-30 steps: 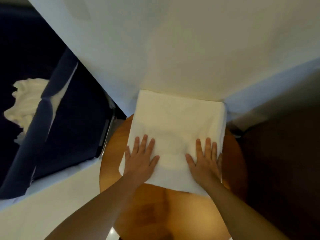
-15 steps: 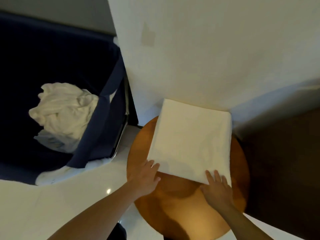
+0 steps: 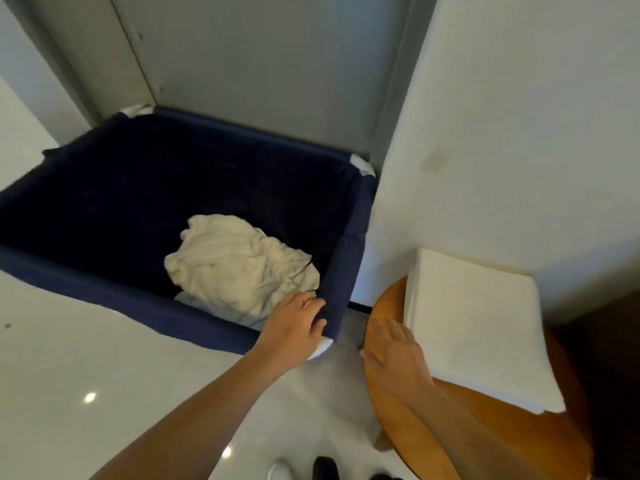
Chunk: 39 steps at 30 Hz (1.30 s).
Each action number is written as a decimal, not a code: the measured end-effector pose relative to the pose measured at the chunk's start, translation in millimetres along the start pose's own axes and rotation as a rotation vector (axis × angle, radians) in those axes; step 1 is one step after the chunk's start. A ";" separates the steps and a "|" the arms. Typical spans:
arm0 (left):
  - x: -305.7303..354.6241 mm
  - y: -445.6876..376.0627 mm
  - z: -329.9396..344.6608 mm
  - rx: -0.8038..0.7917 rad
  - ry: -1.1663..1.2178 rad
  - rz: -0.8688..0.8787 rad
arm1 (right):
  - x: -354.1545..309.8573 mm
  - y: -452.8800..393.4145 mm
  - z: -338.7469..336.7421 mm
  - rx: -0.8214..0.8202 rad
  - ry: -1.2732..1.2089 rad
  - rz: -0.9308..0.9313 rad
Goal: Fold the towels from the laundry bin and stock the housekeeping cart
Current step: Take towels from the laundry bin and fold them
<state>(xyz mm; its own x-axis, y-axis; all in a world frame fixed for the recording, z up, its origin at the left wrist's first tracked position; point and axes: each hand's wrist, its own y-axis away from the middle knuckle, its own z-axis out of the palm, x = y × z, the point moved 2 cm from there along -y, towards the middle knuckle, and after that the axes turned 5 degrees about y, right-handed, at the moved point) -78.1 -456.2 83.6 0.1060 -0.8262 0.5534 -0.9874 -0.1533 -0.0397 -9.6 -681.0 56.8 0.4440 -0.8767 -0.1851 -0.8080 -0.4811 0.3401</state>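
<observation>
Left hand [image 3: 294,329] grips soft navy bin [image 3: 349,258] rim; right hand [image 3: 394,355] spread on round wooden table [image 3: 485,420]

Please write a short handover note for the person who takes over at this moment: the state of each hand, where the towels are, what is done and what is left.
Left hand: at the near right corner of the laundry bin, fingers curled over its navy rim.
Right hand: open, flat on the round wooden table, beside the folded towel.
Done: one towel folded and lying on the table.
Left: the crumpled towels in the bin are not yet folded. The housekeeping cart is not in view, so nothing is stocked as far as can be seen.
</observation>
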 end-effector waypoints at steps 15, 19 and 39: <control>-165.7 18.0 -100.1 -0.025 -0.101 -0.314 | -189.0 -125.6 7.4 -0.041 -0.224 -0.218; -225.8 -13.0 -95.1 -0.101 -0.067 -0.376 | -203.2 -184.4 46.4 -0.139 -0.338 -0.130; -439.4 -105.7 19.7 -0.678 0.029 -0.652 | -237.3 -459.0 310.6 -0.707 -0.285 0.028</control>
<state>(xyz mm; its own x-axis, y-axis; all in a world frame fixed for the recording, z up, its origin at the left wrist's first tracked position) -18.0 -87.7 -171.7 0.6681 -0.6732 0.3170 -0.5933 -0.2249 0.7729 135.7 -252.7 -341.8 0.2328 -0.9010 -0.3661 -0.3346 -0.4276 0.8397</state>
